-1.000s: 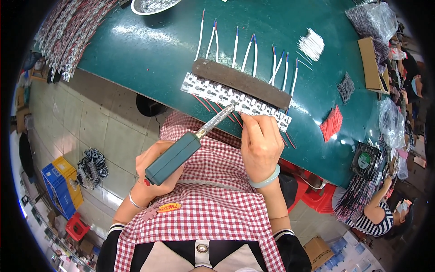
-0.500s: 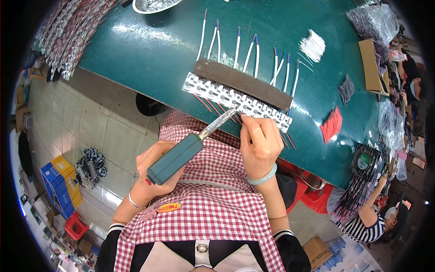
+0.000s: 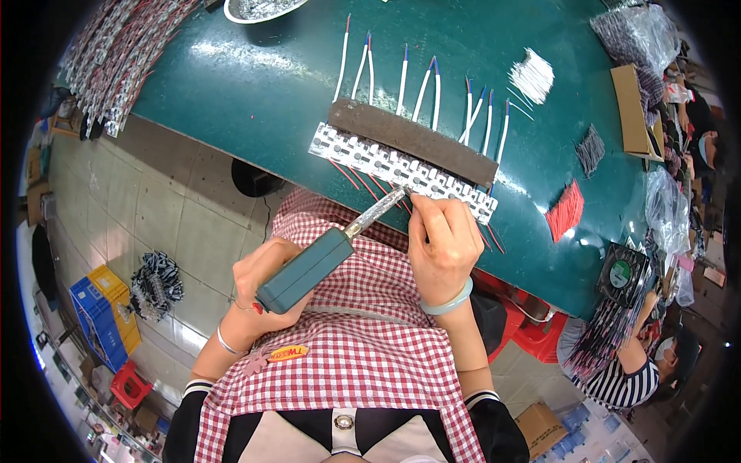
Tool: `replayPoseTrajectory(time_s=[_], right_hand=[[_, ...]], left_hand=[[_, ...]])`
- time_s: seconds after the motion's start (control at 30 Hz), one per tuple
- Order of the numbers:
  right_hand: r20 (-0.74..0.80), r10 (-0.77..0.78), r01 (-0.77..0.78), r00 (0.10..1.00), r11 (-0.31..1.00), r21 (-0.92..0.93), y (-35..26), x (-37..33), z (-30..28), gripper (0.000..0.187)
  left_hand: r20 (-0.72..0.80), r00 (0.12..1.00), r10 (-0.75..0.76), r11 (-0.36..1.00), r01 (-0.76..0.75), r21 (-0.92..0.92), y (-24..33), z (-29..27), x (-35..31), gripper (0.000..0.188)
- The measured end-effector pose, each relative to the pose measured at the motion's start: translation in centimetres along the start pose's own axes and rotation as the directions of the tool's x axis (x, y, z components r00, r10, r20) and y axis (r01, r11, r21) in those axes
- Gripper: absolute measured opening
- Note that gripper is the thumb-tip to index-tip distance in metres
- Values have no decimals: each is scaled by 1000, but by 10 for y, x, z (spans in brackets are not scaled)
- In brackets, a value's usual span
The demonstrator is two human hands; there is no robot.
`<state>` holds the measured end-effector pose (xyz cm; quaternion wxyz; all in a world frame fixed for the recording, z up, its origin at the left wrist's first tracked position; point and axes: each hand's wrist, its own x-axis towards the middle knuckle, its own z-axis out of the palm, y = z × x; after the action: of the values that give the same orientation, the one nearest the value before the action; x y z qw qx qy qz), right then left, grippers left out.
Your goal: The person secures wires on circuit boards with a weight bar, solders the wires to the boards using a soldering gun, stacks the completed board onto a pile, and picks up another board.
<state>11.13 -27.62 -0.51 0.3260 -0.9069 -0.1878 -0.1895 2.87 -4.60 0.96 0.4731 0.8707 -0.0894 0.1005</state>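
My left hand (image 3: pixel 266 276) is wrapped round the dark green block-shaped handle of a soldering iron (image 3: pixel 305 270). The iron's silvery shaft points up and right, its tip at the near edge of a row of white circuit boards (image 3: pixel 378 160). Close beside that tip, my right hand (image 3: pixel 445 243) is closed, thumb and forefinger pinched at the boards' edge; what they hold is too small to make out. Thin red wires (image 3: pixel 344 176) stick out from the near side. A dark brown bar (image 3: pixel 409 140) lies along the far side, and white-sleeved wires (image 3: pixel 403 86) extend beyond it.
On the green table (image 3: pixel 255 100) lie piles of white wires (image 3: pixel 532 76), grey wires (image 3: pixel 590 152) and red wires (image 3: pixel 566 211). A white bowl (image 3: pixel 262 17) stands at the far edge; wired boards (image 3: pixel 127 58) are heaped far left. A co-worker (image 3: pixel 629 378) sits at the right.
The soldering iron in my left hand has shifted slightly right and up, bringing its tip closer to my right fingertips. My right hand stays almost still. The co-worker's arm has moved a little.
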Motion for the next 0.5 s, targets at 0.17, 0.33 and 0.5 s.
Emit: replayPoseTrajectory(time_s=[0.17, 0.33, 0.5], right_hand=[[2, 3, -3, 1000, 1000, -4, 0, 0, 0, 30], [-3, 12, -12, 1000, 1000, -9, 0, -1, -1, 27], [-3, 18, -19, 1000, 1000, -22, -1, -2, -3, 25]], left_hand=[[-48, 997, 56, 998, -56, 10, -1, 0, -4, 19], [-47, 995, 85, 996, -84, 26, 2, -4, -4, 19], [-83, 996, 38, 999, -39, -7, -1, -3, -7, 23]])
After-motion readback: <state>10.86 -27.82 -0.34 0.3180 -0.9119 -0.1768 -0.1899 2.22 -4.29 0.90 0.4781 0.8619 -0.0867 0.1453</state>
